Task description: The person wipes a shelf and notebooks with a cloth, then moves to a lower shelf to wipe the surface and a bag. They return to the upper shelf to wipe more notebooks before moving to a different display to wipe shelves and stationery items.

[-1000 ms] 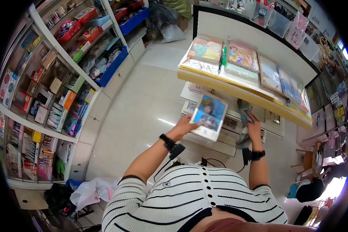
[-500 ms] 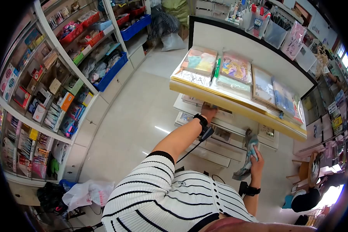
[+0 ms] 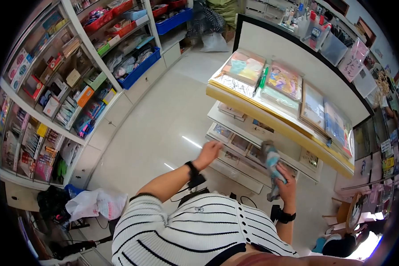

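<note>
Left hand (image 3: pixel 208 154) is back off the shelves (image 3: pixel 246 128) now, half a second after reaching in; kinda blurry, can't tell if it's open or closed. Right hand (image 3: pixel 287 184) still grips the rag (image 3: pixel 272 160), toward eleven o'clock. Yellow-edged counter (image 3: pixel 270 113), up at two o'clock, hides part of the shelves.

Extends left arm (image 3: pixel 165 182) forward with left hand (image 3: pixel 208 155) loosely curled near the left edge of the display stand (image 3: pixel 235 99). With right forearm (image 3: pixel 287 230) raised, grips with right hand (image 3: pixel 287 182) short of its front edge.
</note>
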`<state>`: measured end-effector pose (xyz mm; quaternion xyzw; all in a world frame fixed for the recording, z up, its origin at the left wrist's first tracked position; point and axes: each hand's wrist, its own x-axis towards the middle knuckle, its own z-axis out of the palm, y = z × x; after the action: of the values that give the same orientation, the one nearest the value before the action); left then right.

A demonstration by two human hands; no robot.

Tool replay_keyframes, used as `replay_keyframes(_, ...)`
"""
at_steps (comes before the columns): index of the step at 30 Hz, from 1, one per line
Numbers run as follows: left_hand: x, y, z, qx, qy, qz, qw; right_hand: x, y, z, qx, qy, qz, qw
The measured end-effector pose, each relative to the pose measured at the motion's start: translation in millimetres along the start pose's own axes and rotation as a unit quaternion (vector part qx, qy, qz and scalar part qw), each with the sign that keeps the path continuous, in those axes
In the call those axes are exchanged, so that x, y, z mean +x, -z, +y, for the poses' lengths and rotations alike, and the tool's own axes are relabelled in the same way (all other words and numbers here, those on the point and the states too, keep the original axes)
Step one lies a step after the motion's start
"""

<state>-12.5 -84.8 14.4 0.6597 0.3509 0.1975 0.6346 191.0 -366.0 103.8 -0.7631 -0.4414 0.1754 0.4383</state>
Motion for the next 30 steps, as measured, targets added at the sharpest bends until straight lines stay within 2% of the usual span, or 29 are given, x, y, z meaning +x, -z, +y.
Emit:
replay_keyframes(1,-5.2,24.1,-58.2,0.124,-0.263,0.048,0.956,7.5,-5.5,-13.8,0.017,0.013,-0.027,0.999)
replay_keyframes(2,-29.4,45.9,-72.4,0.070,-0.065,0.085,0.992,15.9,-13.7,-18.3,0.017,0.017,-0.030,0.999)
replay_keyframes(3,-49.7,68.5,-111.7,-0.076,0.021,0.142,0.987,25.3,-23.2,-19.4,0.025,0.038,-0.060,0.997)
replay_keyframes(4,-79.2,93.1,-139.3,0.166,-0.071,0.143,0.973,33.7,-32.4,-18.5,0.032,0.060,-0.091,0.994)
replay_keyframes(5,-100.6,99.4,-145.2,-0.078,0.095,0.262,0.957,41.3,-43.5,-13.4,0.039,0.033,-0.123,0.991)
replay_keyframes(6,-120.0,117.1,-193.6,-0.042,0.109,0.337,0.934,49.3,-53.3,-20.3,0.039,0.038,-0.126,0.990)
replay_keyframes(8,-171.8,157.2,-254.4,0.009,0.131,0.359,0.924,67.5,-79.0,-41.6,0.066,0.053,-0.184,0.979)
replay_keyframes(10,-223.8,164.5,-224.5,-0.013,0.218,0.425,0.878,84.0,-107.1,-51.7,0.037,0.088,-0.208,0.973)
replay_keyframes(12,-278.8,181.0,-254.6,0.061,0.253,0.405,0.876,100.9,-138.0,-68.7,0.047,0.136,-0.276,0.950)
replay_keyframes(14,-327.3,190.3,-274.5,0.077,0.366,0.381,0.845,116.2,-171.5,-87.2,0.064,0.151,-0.297,0.941)
replay_keyframes(16,-405.8,210.4,-414.8,0.265,0.206,0.340,0.878,132.6,-209.4,-99.0,0.094,0.201,-0.304,0.927)
replay_keyframes(18,-412.9,200.8,-316.4,0.219,0.366,0.377,0.822,146.8,-245.7,-121.7,0.102,0.189,-0.301,0.929)
replay_keyframes(20,-457.8,238.1,-431.8,0.223,0.371,0.294,0.852,162.5,-285.4,-136.8,0.098,0.194,-0.282,0.935)
replay_keyframes(21,-460.4,253.3,-427.0,0.228,0.372,0.289,0.852,168.8,-300.7,-150.3,0.100,0.188,-0.279,0.936)
replay_keyframes(22,-453.5,261.4,-413.5,0.060,0.451,0.312,0.834,178.2,-313.9,-165.3,0.118,0.185,-0.273,0.937)
replay_keyframes(23,-441.6,271.7,-401.0,-0.110,0.516,0.324,0.785,188.0,-327.1,-178.1,0.136,0.181,-0.267,0.937)
replay_keyframes(24,-428.4,284.8,-395.6,-0.106,0.521,0.320,0.784,198.8,-340.8,-187.6,0.138,0.174,-0.266,0.938)
replay_keyframes(26,-400.8,308.5,-392.8,-0.050,0.420,0.315,0.850,227.0,-365.2,-200.5,0.185,0.153,-0.230,0.943)
replay_keyframes(28,-376.3,329.3,-390.7,0.004,0.316,0.303,0.899,263.0,-390.1,-198.2,0.080,0.152,-0.152,0.973)
replay_keyframes(30,-351.7,341.3,-381.8,0.055,0.214,0.284,0.933,293.9,-396.2,-213.2,0.085,0.161,-0.120,0.976)
